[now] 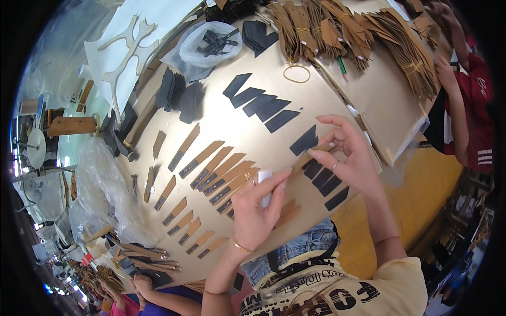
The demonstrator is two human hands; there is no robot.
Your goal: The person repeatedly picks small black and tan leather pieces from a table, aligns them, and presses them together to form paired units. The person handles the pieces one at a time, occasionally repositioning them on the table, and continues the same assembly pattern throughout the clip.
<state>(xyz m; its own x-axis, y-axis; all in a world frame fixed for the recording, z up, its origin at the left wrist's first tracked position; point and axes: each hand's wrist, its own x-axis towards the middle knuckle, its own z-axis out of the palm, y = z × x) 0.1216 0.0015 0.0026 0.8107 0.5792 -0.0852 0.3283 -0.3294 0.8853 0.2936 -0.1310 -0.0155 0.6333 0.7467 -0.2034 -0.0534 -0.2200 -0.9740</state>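
Left hand (256, 211), fingers curled around white block (265, 185). Right hand (348, 154), fingers pinching brown strip (303, 159). Both near worktop (221, 126) front edge.

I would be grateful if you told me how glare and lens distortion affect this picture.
In the head view, glare whitens the middle of the table; in the same view, fisheye distortion curves straight edges toward the dark rim, small lights at lower left are blown out, and the left hand and right hand stay readable.
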